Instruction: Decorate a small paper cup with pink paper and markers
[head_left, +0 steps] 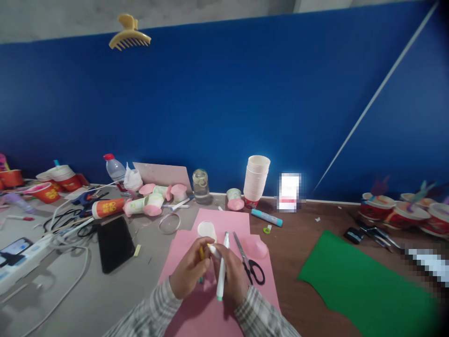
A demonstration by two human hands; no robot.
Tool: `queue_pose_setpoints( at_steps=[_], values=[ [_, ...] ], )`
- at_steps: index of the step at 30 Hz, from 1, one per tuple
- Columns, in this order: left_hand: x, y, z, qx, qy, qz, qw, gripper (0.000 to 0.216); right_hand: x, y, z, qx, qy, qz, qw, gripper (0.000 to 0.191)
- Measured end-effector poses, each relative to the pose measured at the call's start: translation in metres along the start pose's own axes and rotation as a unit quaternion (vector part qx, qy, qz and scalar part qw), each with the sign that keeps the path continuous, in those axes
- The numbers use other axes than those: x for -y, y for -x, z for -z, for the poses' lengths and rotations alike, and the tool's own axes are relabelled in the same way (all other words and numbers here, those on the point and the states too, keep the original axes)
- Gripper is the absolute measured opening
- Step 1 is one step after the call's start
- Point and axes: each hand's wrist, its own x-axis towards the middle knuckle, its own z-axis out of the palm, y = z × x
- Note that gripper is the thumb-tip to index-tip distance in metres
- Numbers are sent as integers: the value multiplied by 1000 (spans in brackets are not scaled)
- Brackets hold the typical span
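Both hands meet over a pink paper sheet (224,220) on the table. My right hand (233,274) is closed round a white marker with green ends (222,267), its tip pointing away from me. My left hand (191,269) pinches something small and yellow (201,252) against a whitish piece (213,249) between the two hands. A white paper circle (206,229) lies just beyond my fingers. Black-handled scissors (249,262) lie on the pink sheet right of my right hand, beside a pink cup-shaped piece (257,248).
A stack of white paper cups (257,180), a glass jar (200,185) and a blue glue stick (266,217) stand behind. Left: a black phone (114,243), cables, a power strip (21,262), pink cup crafts (154,199), a bottle (114,168). Right: green paper (365,281), red bowls (400,213).
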Motion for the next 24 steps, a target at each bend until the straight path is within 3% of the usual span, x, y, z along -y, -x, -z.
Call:
queue_pose_setpoints(
  at_steps=[5,11,15,24],
  values=[
    [-6,-7,2,-54,136,-8,989,35,6,-3,4,-36,6,49,998,23],
    [-12,-11,6,-104,201,-8,974,43,21,-3,11,75,34,140,987,9],
    [-8,-11,5,-121,231,12,965,39,29,-4,10,100,43,198,974,7],
    [-2,-10,-2,-128,213,28,968,38,33,-9,11,129,59,203,969,10]
  ],
)
